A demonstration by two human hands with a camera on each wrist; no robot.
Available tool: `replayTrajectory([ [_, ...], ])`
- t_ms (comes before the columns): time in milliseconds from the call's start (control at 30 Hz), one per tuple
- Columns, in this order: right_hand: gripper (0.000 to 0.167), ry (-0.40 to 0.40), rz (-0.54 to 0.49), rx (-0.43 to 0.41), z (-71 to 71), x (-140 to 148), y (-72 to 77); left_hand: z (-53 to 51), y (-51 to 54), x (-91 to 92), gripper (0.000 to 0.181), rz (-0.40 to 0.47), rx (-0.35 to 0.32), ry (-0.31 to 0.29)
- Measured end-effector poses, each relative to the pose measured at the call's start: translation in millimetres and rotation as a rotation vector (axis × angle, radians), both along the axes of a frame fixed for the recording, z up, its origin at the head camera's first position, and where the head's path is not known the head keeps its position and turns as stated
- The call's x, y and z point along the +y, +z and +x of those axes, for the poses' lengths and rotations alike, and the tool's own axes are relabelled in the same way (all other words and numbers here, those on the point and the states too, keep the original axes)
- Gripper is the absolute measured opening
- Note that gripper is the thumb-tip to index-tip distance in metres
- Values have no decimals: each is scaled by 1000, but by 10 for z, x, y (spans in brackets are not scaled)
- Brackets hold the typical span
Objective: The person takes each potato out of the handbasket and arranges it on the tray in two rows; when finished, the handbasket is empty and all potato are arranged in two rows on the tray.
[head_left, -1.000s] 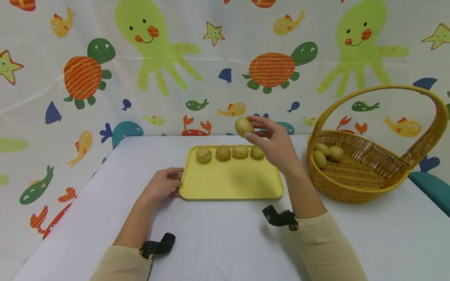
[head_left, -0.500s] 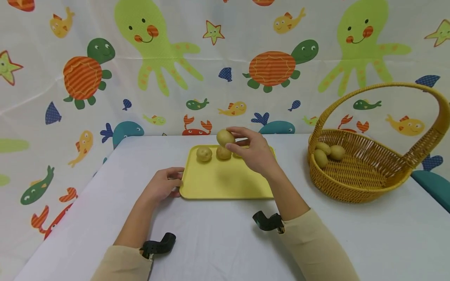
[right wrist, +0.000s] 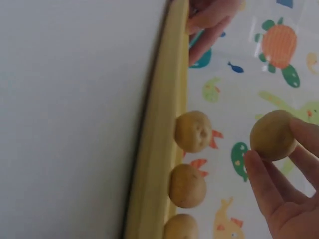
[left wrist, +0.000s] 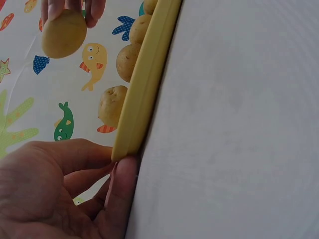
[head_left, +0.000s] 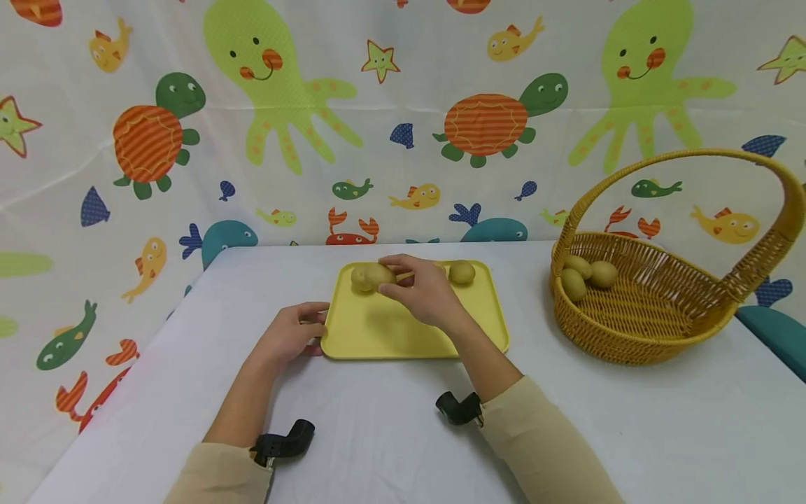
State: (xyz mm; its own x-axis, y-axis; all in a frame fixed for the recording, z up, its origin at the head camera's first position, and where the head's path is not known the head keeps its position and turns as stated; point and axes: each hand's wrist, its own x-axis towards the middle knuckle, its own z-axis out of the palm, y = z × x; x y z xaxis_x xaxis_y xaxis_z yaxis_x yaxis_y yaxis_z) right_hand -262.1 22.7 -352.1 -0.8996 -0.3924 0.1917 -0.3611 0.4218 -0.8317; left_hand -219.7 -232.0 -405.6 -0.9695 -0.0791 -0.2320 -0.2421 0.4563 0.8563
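My right hand (head_left: 425, 290) pinches a potato (head_left: 379, 276) between thumb and fingertips, over the left part of a yellow tray (head_left: 409, 343). In the right wrist view this held potato (right wrist: 272, 135) is apart from the potatoes in the tray. These lie in a row along the tray's back side. The leftmost potato (head_left: 360, 278) is partly covered by the held one, and the right-end potato (head_left: 462, 272) shows beyond my hand, which hides those between. At the tray's left edge, my left hand (head_left: 290, 334) grips the rim; the left wrist view shows thumb and finger (left wrist: 84, 154) pinching its corner.
A wicker basket (head_left: 636, 350) with a tall arched handle (head_left: 686, 154) stands to the right, holding 3 potatoes (head_left: 603, 274) at its left side. White cloth (head_left: 378, 434) covers the table. A sea-animal printed curtain (head_left: 403, 161) hangs behind.
My right hand has carried the potato leftward and lower, from above the tray's right part to its left part. My left hand has stayed at the tray's left edge.
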Motion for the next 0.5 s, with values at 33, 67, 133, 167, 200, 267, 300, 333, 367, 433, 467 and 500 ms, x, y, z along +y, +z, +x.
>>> replayTrajectory([
  [33, 44, 3, 15, -2, -1, -20, -25, -1, -4, 0, 56, 3, 2, 0],
  [67, 44, 7, 25, -8, -1, -38, -48, -2, -10, 0, 55, 6, 3, 1],
  [133, 44, 11, 43, -19, -1, -70, -86, -5, -21, 0, 55, 13, 7, 3],
  [167, 44, 15, 46, -18, -2, -82, -102, -6, -24, 0, 55, 15, 9, 2],
  [200, 43, 20, 50, -14, 1, -94, -114, -8, -24, 1, 55, 16, 10, 1],
  [267, 42, 36, 62, -1, 0, -114, -140, -13, -23, 0, 55, 18, 13, -1],
  [300, 41, 44, 71, 2, -1, -121, -150, -15, -21, 0, 55, 17, 14, -2],
  [333, 41, 53, 78, 5, -3, -129, -160, -15, -18, 1, 56, 16, 15, -3],
  [367, 41, 63, 86, 12, -7, -136, -175, -14, -15, 2, 56, 15, 16, -3],
  [433, 40, 76, 119, 12, -16, -152, -204, -11, -12, 2, 55, 12, 17, -4],
  [467, 39, 82, 136, 9, -19, -160, -218, -8, -12, 2, 55, 9, 17, -3],
  [500, 39, 85, 151, 4, -21, -169, -229, -4, -11, 2, 55, 8, 17, -1],
])
